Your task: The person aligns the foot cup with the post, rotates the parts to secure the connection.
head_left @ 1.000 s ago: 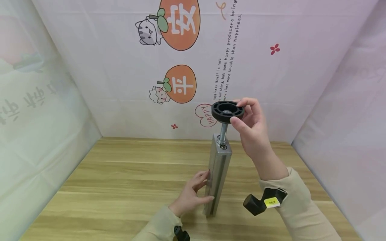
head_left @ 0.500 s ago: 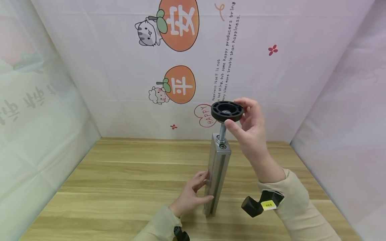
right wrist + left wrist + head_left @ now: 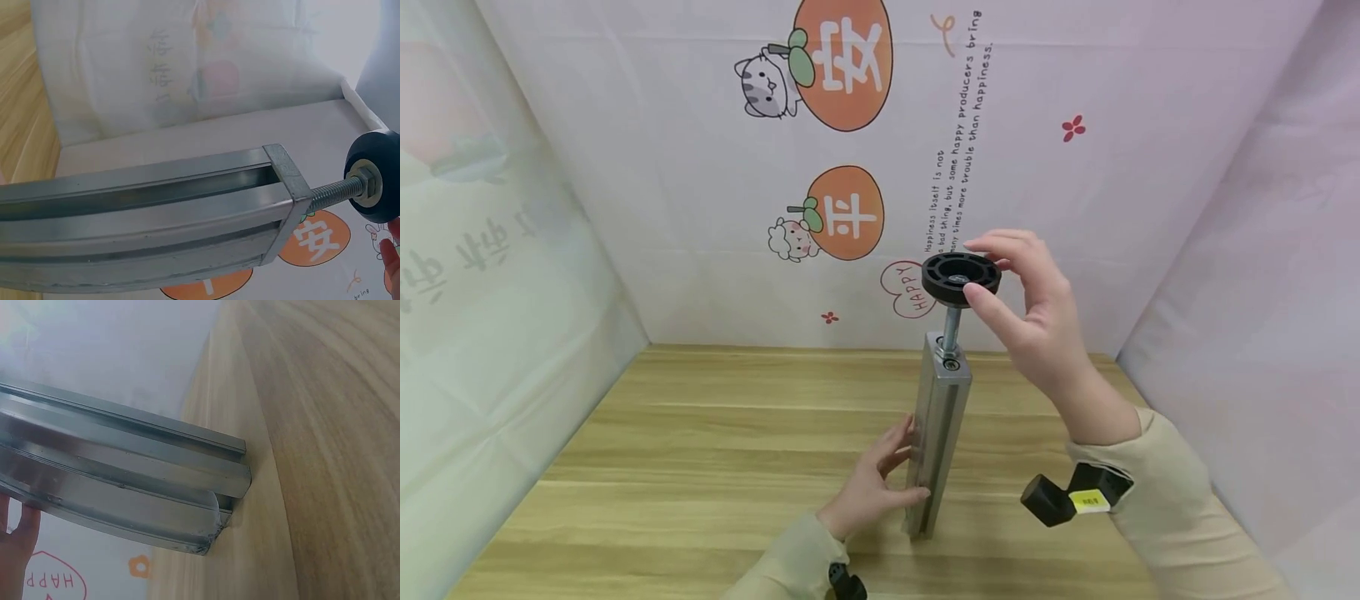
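Observation:
An upright aluminium profile (image 3: 938,442) stands on the wooden table. From its capped top rises a threaded bolt (image 3: 951,327) with a nut at its base, carrying a black round levelling foot (image 3: 936,290). My left hand (image 3: 867,492) steadies the profile low down, thumb on the near side and fingers behind it. Around the foot's right side curves my right hand (image 3: 1043,329), thumb at the near rim and index finger over the far rim. In the right wrist view a second nut (image 3: 370,182) sits under the foot. The left wrist view shows the profile's lower end (image 3: 212,519) at the tabletop.
A printed white cloth wall (image 3: 1000,183) closes off the back, with plain cloth sides left and right. Wooden tabletop (image 3: 700,467) spreads around the profile. A black wrist camera (image 3: 1060,497) juts out below the right forearm.
My right hand first shifts slightly left around the foot, then swings back right with its index finger raised and thumb higher on the rim. The left hand keeps its hold on the profile.

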Tool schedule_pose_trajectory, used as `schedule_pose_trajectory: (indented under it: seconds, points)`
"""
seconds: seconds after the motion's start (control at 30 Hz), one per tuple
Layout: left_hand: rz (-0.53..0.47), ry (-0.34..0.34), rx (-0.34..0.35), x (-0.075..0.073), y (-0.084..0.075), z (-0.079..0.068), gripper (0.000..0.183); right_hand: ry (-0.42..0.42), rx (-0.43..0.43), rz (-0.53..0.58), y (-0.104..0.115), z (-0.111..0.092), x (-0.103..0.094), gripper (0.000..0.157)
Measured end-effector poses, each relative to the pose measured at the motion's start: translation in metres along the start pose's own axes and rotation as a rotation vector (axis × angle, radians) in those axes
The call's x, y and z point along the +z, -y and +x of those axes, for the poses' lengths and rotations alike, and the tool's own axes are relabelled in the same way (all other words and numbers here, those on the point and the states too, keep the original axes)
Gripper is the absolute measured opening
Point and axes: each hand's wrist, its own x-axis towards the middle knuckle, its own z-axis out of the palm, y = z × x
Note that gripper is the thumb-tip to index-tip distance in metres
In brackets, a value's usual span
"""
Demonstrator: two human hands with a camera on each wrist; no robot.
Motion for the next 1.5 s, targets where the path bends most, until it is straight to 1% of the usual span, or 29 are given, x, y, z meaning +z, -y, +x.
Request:
schedule_pose_trajectory:
  seconds: [0.1, 0.17, 0.27, 0.37, 0.4, 0.47, 0.53, 0.6, 0.67, 0.77, 0.9, 0.97, 1.07, 1.17, 1.33, 1.43, 1.5]
  points:
    - [0.047, 0.014, 0.026, 0.001, 0.001, 0.001, 0.096, 0.043, -0.046, -0.12, 0.002, 0.003, -0.003, 0.032]
    - [0.077, 0.008, 0.067, 0.002, 0.002, 0.001, 0.098, 0.073, -0.068, -0.183, 0.004, 0.005, -0.005, 0.031]
    - [0.1, -0.018, 0.138, 0.002, 0.003, 0.002, 0.096, 0.112, -0.089, -0.249, 0.006, 0.007, -0.006, 0.031]
    - [0.105, -0.045, 0.192, 0.002, 0.003, 0.001, 0.095, 0.147, -0.1, -0.282, 0.007, 0.009, -0.008, 0.031]
    - [0.105, -0.055, 0.199, 0.001, 0.003, 0.001, 0.093, 0.157, -0.103, -0.286, 0.008, 0.009, -0.008, 0.031]
    - [0.101, -0.077, 0.177, 0.0, 0.002, 0.001, 0.091, 0.174, -0.102, -0.293, 0.008, 0.009, -0.01, 0.031]
    - [0.105, -0.1, 0.136, -0.002, -0.001, 0.002, 0.088, 0.186, -0.097, -0.304, 0.007, 0.009, -0.012, 0.031]
    - [0.135, -0.121, 0.078, -0.007, -0.004, 0.002, 0.086, 0.192, -0.084, -0.317, 0.007, 0.008, -0.016, 0.032]
    - [0.186, -0.137, 0.044, -0.013, -0.008, 0.002, 0.084, 0.193, -0.067, -0.323, 0.007, 0.007, -0.02, 0.033]
    - [0.274, -0.155, 0.048, -0.026, -0.013, 0.001, 0.082, 0.195, -0.041, -0.306, 0.007, 0.002, -0.027, 0.037]
    - [0.382, -0.151, 0.087, -0.045, -0.017, -0.003, 0.082, 0.203, -0.027, -0.26, 0.007, -0.007, -0.035, 0.041]
    - [0.435, -0.142, 0.077, -0.054, -0.019, -0.005, 0.082, 0.208, -0.01, -0.249, 0.005, -0.012, -0.038, 0.041]
    - [0.478, -0.115, 0.031, -0.066, -0.022, -0.009, 0.081, 0.214, 0.054, -0.211, 0.001, -0.02, -0.04, 0.039]
    - [0.497, -0.068, -0.024, -0.076, -0.025, -0.011, 0.08, 0.208, 0.155, -0.148, -0.007, -0.029, -0.042, 0.038]
    - [0.525, 0.005, -0.07, -0.088, -0.029, -0.013, 0.078, 0.198, 0.365, -0.065, -0.025, -0.046, -0.046, 0.036]
    - [0.557, 0.027, -0.093, -0.092, -0.029, -0.014, 0.077, 0.217, 0.496, -0.061, -0.039, -0.059, -0.05, 0.038]
    - [0.577, 0.039, -0.105, -0.094, -0.029, -0.014, 0.076, 0.225, 0.573, -0.073, -0.048, -0.068, -0.052, 0.041]
